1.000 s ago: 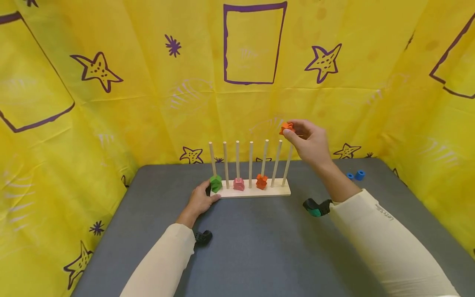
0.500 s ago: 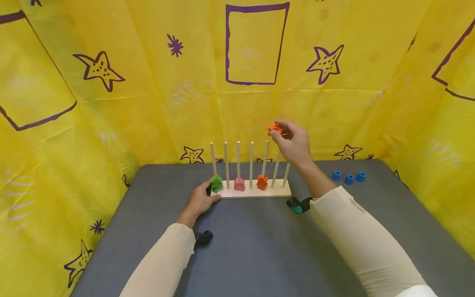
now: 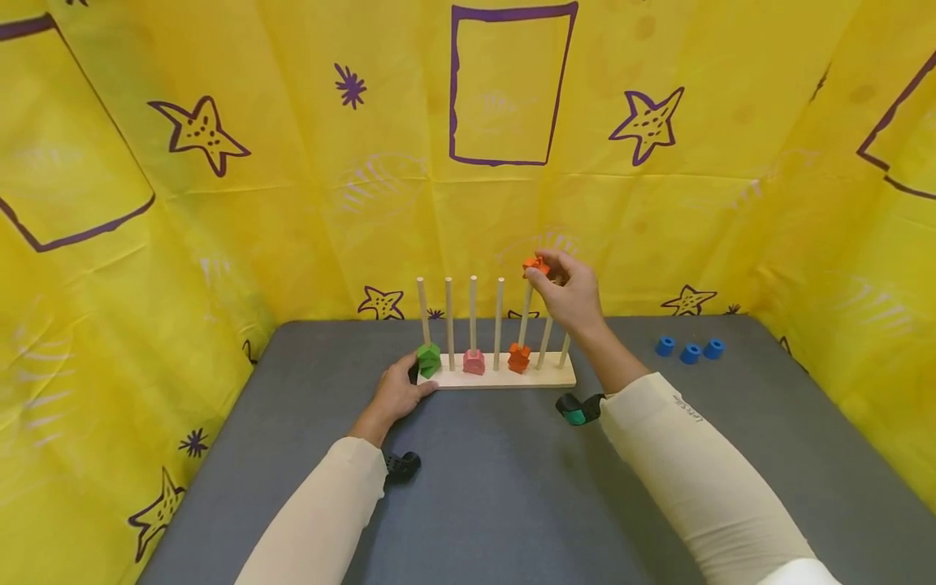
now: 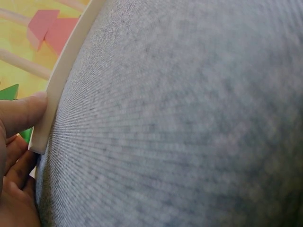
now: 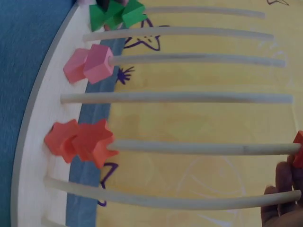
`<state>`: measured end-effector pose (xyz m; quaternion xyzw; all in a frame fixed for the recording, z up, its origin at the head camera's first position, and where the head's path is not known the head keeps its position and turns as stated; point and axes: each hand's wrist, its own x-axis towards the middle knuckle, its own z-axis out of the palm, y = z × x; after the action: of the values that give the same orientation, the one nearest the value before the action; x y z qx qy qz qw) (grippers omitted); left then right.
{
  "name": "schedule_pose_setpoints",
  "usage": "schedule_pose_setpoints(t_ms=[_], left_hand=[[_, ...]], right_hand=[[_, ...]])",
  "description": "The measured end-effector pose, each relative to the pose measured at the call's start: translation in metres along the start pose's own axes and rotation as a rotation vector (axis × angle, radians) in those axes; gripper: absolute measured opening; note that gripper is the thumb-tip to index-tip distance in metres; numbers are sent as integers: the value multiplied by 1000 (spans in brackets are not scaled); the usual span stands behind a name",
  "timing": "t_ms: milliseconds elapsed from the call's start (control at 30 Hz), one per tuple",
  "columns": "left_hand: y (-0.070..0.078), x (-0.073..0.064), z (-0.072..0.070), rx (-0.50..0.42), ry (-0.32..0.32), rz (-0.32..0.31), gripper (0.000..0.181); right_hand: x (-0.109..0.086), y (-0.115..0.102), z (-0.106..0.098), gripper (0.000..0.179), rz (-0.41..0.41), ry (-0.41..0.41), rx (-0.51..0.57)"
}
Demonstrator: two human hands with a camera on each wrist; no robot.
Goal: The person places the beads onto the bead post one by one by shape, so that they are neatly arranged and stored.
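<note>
A wooden peg board [image 3: 544, 378] with a row of upright pegs stands on the table. My left hand [image 3: 395, 396] grips its left end, thumb [image 4: 28, 112] on the front edge and fingers behind. Green beads [image 3: 429, 361] are on the leftmost peg, pink blocky beads [image 5: 98, 64] on the third, and orange star-shaped beads [image 5: 90, 142] at the foot of the fifth. My right hand [image 3: 575, 294] pinches another orange star bead [image 3: 536, 266] at the tip of that fifth peg. Whether the peg has entered its hole I cannot tell.
Three blue cylindrical beads [image 3: 691, 353] stand on the grey table [image 3: 483, 487] to the right of the board. A yellow patterned cloth [image 3: 395, 219] hangs behind and at both sides. Neighbouring pegs rise close to my right hand.
My right hand has moved left and then slightly down with the orange star bead, from over the rightmost pegs to the fifth peg's tip. The left hand stays on the board.
</note>
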<state>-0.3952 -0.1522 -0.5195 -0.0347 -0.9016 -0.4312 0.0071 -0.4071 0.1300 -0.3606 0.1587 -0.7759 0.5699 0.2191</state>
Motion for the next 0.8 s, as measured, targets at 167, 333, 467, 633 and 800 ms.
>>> schedule_pose_setpoints(t_ms=[167, 333, 467, 633, 800], left_hand=[[1, 0, -1, -7, -2, -11, 71], [1, 1, 0, 0, 5, -1, 71], [1, 1, 1, 3, 7, 2, 71], [2, 1, 1, -1, 5, -7, 71], [1, 1, 1, 5, 7, -11, 70]], right_hand=[[-2, 6, 2, 37, 44, 15, 82], [-5, 8, 5, 38, 96, 50, 237], [-9, 9, 7, 39, 126, 52, 310], [-13, 20, 9, 41, 176, 46, 367], [-19, 34, 11, 44, 190, 32, 367]])
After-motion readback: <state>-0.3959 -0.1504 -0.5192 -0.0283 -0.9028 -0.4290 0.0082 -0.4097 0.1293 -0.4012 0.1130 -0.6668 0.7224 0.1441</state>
